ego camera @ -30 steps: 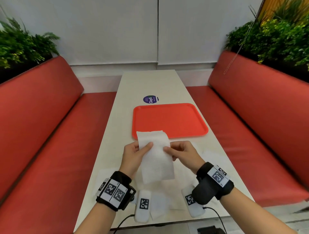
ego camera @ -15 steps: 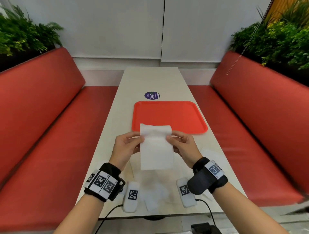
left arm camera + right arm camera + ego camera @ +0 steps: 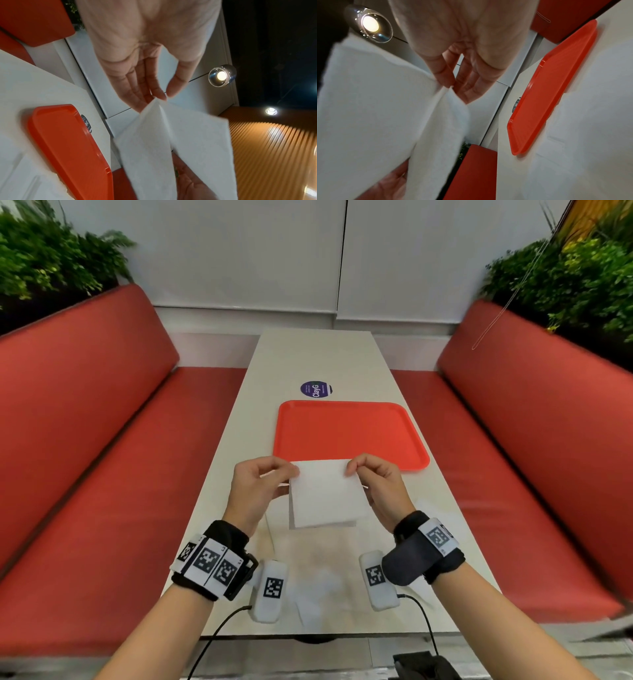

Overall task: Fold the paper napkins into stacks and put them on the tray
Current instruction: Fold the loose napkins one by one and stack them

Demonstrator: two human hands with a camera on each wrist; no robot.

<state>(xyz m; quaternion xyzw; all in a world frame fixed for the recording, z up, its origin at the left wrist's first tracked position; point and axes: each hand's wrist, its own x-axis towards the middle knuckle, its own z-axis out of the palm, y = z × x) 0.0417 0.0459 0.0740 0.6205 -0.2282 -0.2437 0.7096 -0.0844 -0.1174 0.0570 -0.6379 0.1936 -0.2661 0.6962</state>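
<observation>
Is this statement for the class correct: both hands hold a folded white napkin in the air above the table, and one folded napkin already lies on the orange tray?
Not quite. Both the left hand and right hand do pinch the folded napkin above the table, but the orange tray holds no napkin yet, as the head view shows.

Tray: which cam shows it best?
Head view. The whole red tray shows there, every edge except the near one behind the napkin, nothing on its visible surface. Left wrist view catches only its rim edge-on; right wrist view a tilted, partly cropped slab.
</observation>
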